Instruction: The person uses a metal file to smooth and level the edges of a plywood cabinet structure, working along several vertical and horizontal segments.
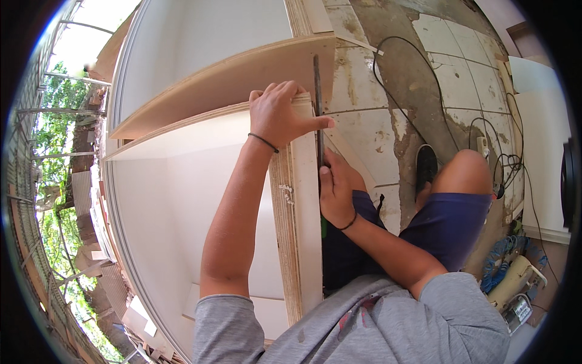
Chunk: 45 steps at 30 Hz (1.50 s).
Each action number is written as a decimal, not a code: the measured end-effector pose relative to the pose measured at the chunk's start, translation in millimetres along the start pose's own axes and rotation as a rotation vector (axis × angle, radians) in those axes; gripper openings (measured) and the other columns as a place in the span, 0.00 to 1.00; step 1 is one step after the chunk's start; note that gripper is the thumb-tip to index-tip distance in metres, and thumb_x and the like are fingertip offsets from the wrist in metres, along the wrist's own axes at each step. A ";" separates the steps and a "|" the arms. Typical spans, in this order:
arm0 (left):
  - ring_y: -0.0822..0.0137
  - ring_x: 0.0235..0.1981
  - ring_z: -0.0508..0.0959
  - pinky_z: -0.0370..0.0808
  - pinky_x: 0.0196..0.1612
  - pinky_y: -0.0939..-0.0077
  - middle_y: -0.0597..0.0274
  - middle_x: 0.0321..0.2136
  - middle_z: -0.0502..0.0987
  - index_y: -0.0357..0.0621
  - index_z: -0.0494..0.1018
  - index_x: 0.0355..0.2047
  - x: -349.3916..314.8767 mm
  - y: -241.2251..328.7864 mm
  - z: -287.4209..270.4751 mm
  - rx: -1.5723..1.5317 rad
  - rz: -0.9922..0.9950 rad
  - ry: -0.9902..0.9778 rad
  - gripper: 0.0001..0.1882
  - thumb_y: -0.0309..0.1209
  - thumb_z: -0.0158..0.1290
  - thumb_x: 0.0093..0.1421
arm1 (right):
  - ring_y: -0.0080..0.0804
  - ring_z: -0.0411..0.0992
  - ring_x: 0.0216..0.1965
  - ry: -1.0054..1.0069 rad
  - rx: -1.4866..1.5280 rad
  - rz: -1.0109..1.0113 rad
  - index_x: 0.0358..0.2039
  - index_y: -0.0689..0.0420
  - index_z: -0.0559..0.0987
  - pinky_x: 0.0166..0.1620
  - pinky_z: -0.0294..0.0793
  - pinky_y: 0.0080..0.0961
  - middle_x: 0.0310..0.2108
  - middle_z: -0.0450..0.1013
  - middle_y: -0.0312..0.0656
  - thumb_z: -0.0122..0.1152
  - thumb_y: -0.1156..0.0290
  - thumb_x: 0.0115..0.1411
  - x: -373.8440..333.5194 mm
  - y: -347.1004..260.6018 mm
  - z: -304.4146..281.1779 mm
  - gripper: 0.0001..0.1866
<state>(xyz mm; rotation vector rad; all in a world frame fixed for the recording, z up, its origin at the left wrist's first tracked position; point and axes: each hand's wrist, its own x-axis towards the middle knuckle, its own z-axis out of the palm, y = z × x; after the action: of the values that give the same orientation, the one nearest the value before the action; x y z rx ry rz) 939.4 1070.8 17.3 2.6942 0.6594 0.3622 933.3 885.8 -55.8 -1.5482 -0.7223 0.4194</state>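
Note:
A white-faced plywood cabinet (182, 200) lies in front of me, its layered edges bare. My left hand (280, 112) is wrapped over the corner of its plywood panel (285, 224), thumb stretched out to the right across a long, thin dark strip (319, 136). The strip runs along the panel's right side, past the corner, and is seen nearly edge-on, so its kind is unclear. Lower down, my right hand (336, 194) is closed at the strip's near part, thumb on top. A small green bit (324, 228) shows just below that hand; the rest is hidden.
A brown board (224, 79) stands beyond my left hand. Black cable (436, 79) loops over the cracked tiled floor (364, 139) to the right. A coil of blue hose (500, 261) and a cream cylinder (510, 282) sit at the lower right. A metal grille (24, 230) is at the left.

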 end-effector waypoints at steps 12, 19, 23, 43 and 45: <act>0.64 0.43 0.74 0.61 0.46 0.64 0.65 0.35 0.77 0.46 0.75 0.37 -0.2 -3.9 -1.9 0.062 -0.020 -0.054 0.39 0.65 0.62 0.34 | 0.42 0.70 0.44 -0.113 -0.061 -0.094 0.56 0.67 0.65 0.49 0.67 0.29 0.44 0.70 0.53 0.43 0.71 0.67 -4.3 -12.7 -10.1 0.19; 0.63 0.42 0.75 0.61 0.45 0.65 0.61 0.34 0.78 0.48 0.76 0.34 4.5 2.4 2.6 0.006 -0.070 -0.035 0.24 0.56 0.50 0.56 | 0.31 0.67 0.31 -0.015 -0.030 -0.136 0.55 0.65 0.64 0.38 0.69 0.23 0.35 0.68 0.45 0.44 0.74 0.65 2.1 16.1 -5.4 0.19; 0.63 0.38 0.75 0.61 0.44 0.66 0.63 0.32 0.79 0.49 0.77 0.31 -0.8 -8.2 6.3 -0.123 -0.137 0.092 0.24 0.50 0.36 0.65 | 0.25 0.67 0.27 -0.042 0.217 0.250 0.55 0.64 0.62 0.32 0.69 0.21 0.34 0.67 0.42 0.44 0.74 0.65 -3.0 -11.2 -18.3 0.19; 0.60 0.35 0.75 0.63 0.42 0.66 0.62 0.26 0.78 0.47 0.75 0.25 3.6 -0.8 12.8 -0.054 -0.155 0.180 0.18 0.43 0.42 0.63 | 0.22 0.69 0.24 -0.180 0.306 0.637 0.59 0.58 0.59 0.28 0.72 0.19 0.32 0.68 0.39 0.46 0.71 0.65 -6.9 -71.7 -112.7 0.22; 0.61 0.36 0.75 0.63 0.43 0.67 0.62 0.27 0.77 0.46 0.75 0.26 3.9 1.3 7.0 0.007 -0.168 0.081 0.16 0.43 0.46 0.62 | 0.22 0.69 0.24 -0.209 0.333 0.762 0.60 0.57 0.59 0.28 0.72 0.19 0.35 0.67 0.39 0.47 0.71 0.65 15.0 -84.2 -153.0 0.23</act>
<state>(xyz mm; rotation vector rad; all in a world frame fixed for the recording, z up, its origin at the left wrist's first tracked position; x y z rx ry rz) 945.5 1069.7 12.1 2.6185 0.9051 0.4264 1027.7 780.2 47.4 -1.4254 -0.1675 1.2162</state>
